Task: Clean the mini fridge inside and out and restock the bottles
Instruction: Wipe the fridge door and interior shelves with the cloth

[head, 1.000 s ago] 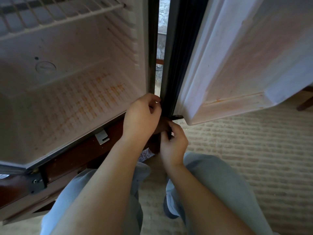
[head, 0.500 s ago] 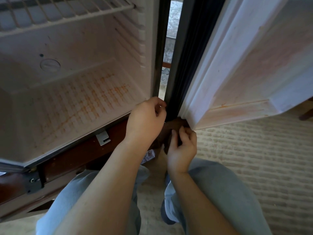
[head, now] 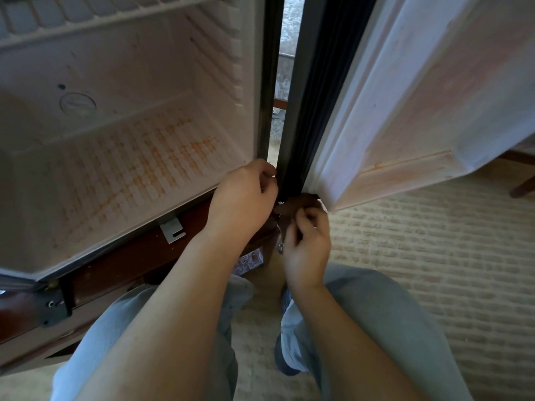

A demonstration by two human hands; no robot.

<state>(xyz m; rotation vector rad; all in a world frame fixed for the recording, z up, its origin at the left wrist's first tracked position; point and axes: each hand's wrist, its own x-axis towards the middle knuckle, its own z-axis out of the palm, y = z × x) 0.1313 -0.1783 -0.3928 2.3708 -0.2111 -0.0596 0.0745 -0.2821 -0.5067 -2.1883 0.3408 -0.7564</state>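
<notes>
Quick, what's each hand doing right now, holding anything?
Left hand: fingers curled at the dark door seal; a grip cannot be told.
Right hand: pinching the brown piece under the door corner.

White fridge floor — orange grid stains; black door seal, beige carpet.

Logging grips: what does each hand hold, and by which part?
Right hand pinches a brown piece by its lower edge, below the door corner. Left hand's hold cannot be told.

Door right of fridge
</notes>
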